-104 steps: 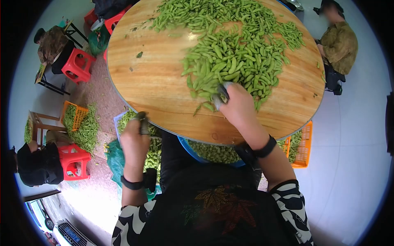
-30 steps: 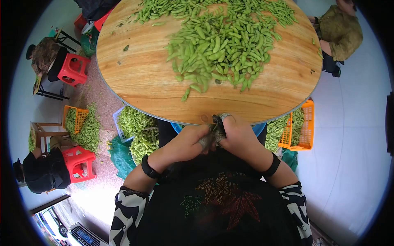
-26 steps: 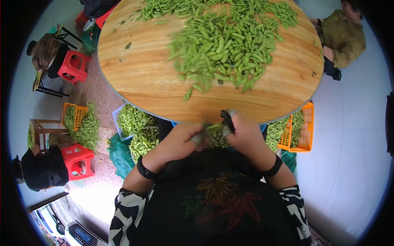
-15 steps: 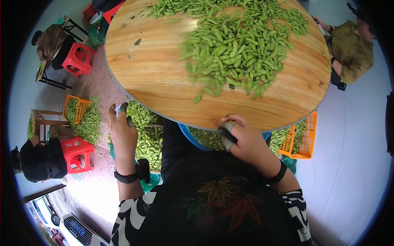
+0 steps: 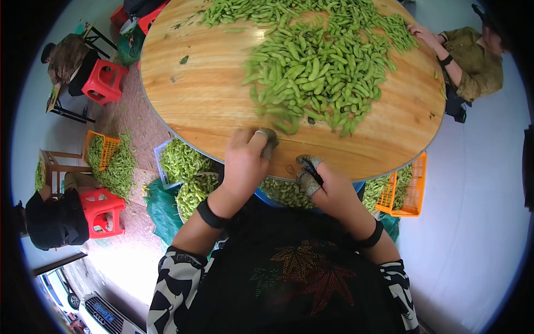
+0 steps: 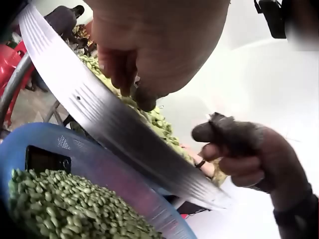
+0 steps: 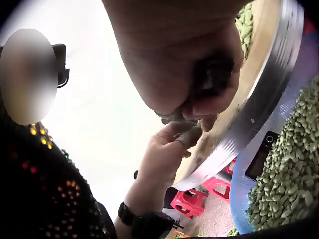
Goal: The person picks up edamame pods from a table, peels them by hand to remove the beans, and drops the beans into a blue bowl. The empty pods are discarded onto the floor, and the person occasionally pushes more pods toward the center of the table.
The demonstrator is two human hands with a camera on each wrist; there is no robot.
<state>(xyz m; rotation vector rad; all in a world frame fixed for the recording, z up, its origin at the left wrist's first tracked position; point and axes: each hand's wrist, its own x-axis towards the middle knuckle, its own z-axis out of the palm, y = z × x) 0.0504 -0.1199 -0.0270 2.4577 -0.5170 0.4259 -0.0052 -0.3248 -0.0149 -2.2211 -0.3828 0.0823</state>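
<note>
My left hand [image 5: 247, 158] is over the near edge of the round wooden table [image 5: 194, 106], fingers bent downward, with nothing visible between them. Ahead of it lies a heap of green soybean pods [image 5: 317, 72]. My right hand [image 5: 332, 182] is at the table's rim to its right. In the left wrist view the right hand's fingers [image 6: 244, 172] are curled in, with the thumb against the index finger and no pod showing. Both hands wear dark, dirty coverings on thumb and fingertips. Below the rim, a blue basin [image 6: 107, 157] holds shelled green beans [image 6: 70, 204].
A dark phone-like device [image 7: 260, 158] sits inside the basin. Pods fill a pale crate [image 5: 164, 161] left of the lap and an orange crate [image 5: 414, 189] on the right. Another person [image 5: 473, 61] reaches onto the table. Red stools [image 5: 103, 209] and loose pods occupy the floor.
Both hands met at the table edge around a pod, then parted. The left hand swung left over the pale crate, fingers spread, and is now back at the table edge.
</note>
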